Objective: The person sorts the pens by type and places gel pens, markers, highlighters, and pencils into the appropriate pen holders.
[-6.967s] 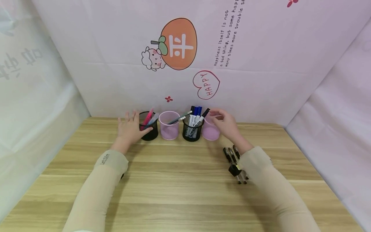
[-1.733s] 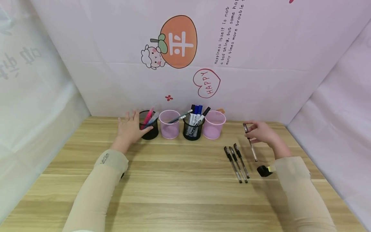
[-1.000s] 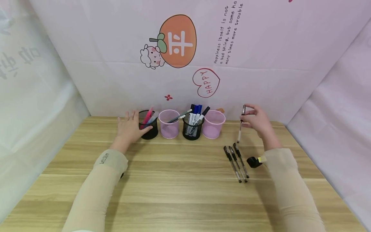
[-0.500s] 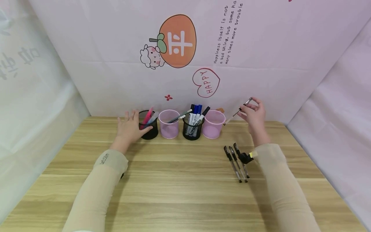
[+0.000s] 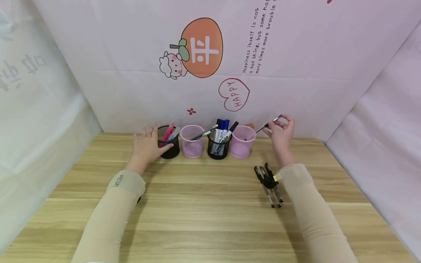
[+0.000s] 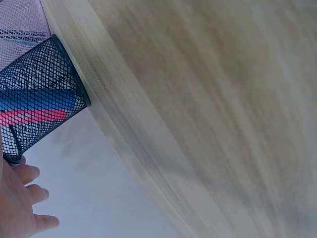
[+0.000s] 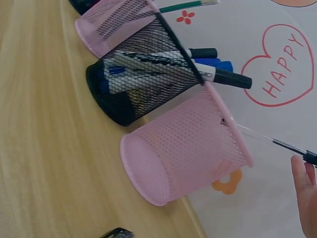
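My right hand point(image 5: 282, 133) pinches a clear gel pen point(image 5: 263, 127) with a black grip, slanted down to the left. The pen's lower tip is inside the mouth of the right-hand pink mesh pen cup point(image 5: 240, 145); the right wrist view shows that tip through the mesh. My left hand point(image 5: 145, 146) rests with spread fingers against the left black mesh pen cup point(image 5: 169, 150), which holds a pink pen point(image 5: 167, 132) and a pale blue one. Several gel pens point(image 5: 267, 193) lie side by side on the table below my right hand, partly covered by the wrist camera.
Between the outer cups stand another pink cup point(image 5: 192, 148) with pencils point(image 5: 205, 133) and a black cup point(image 5: 218, 150) with several whiteboard markers point(image 5: 222, 133). All four line up along the back of the wooden table point(image 5: 197, 212), before a printed white cloth point(image 5: 131, 98).
The right hand lifted a gel pen from the table's right side, turned it slantwise and moved it left until its tip entered the right pink cup. The left hand stayed put.
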`<state>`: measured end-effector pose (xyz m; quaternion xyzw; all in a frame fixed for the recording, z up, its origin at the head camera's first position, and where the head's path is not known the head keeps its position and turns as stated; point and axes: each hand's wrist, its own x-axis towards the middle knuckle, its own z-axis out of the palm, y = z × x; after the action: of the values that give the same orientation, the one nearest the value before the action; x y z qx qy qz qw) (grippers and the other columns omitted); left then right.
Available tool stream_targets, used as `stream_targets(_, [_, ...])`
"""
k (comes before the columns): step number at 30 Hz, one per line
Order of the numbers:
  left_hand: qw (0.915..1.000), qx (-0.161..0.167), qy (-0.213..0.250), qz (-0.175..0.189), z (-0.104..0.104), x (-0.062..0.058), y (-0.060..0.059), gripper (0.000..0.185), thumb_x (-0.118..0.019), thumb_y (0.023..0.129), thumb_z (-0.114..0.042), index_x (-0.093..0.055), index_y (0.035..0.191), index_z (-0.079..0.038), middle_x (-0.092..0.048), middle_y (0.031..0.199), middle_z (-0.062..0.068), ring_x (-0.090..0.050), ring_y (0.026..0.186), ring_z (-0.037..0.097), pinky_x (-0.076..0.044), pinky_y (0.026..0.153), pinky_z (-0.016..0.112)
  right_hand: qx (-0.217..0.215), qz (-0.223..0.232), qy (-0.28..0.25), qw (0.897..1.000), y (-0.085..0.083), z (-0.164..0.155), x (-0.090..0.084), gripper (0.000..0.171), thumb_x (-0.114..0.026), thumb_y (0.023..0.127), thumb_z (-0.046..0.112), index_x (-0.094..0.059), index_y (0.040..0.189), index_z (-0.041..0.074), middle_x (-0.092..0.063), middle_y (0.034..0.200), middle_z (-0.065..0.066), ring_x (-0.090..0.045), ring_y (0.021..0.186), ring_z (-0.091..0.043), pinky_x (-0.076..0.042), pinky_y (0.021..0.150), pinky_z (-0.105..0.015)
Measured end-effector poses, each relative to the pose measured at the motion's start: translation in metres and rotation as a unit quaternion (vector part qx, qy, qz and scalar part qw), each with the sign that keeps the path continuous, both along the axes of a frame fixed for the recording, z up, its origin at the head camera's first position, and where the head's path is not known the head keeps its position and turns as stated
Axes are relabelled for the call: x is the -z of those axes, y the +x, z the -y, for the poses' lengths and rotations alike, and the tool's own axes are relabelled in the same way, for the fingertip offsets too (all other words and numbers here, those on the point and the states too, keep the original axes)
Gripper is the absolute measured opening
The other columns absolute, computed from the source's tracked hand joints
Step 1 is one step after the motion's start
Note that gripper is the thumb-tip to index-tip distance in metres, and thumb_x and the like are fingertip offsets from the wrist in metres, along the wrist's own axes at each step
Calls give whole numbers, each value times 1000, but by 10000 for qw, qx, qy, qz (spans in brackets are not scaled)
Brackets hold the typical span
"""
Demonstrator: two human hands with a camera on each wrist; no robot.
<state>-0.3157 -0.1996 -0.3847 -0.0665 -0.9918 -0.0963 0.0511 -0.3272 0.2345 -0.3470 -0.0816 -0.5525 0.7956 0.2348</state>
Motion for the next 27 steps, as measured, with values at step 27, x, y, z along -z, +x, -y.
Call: stream_targets(27, [10000,9,95,0,0,1,0,105,-53,97,-67,-12,162,4,-16,166,28,-6,152,50,-1,115,74,-965,447,1473,9834,3,7,16,24,-56,99,-8,-55,122,-12,-55,99,-4,-62,86,-14,-59,82,-23])
